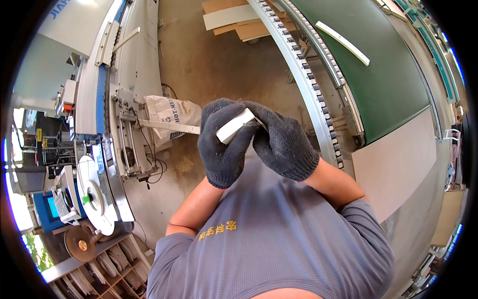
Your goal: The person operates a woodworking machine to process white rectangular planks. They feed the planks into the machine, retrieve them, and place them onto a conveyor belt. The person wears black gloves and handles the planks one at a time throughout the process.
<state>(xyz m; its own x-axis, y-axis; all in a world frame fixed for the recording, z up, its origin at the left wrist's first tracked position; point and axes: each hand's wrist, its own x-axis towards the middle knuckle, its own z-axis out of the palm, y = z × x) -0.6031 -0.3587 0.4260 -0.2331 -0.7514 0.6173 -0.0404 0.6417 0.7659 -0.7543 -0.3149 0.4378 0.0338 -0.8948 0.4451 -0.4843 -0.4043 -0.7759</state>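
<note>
Both my hands wear dark grey knit gloves and meet in front of my chest. My left hand (219, 149) is closed around a small white rectangular piece (235, 126), whose pale flat face shows between the fingers. Right against it, my right hand (285, 144) is closed too, its thumb and fingers drawn together at the piece's right end. A thin edge (260, 123) shows between the two gloves there; what it belongs to is hidden.
At left stands a long machine (132, 114) with a white sack (172, 115) beside it. A roller rail (303, 74) runs along the right, before a green-topped table (368, 65) with a white strip (343, 42) on it. Flat boards (244, 20) lie on the far floor.
</note>
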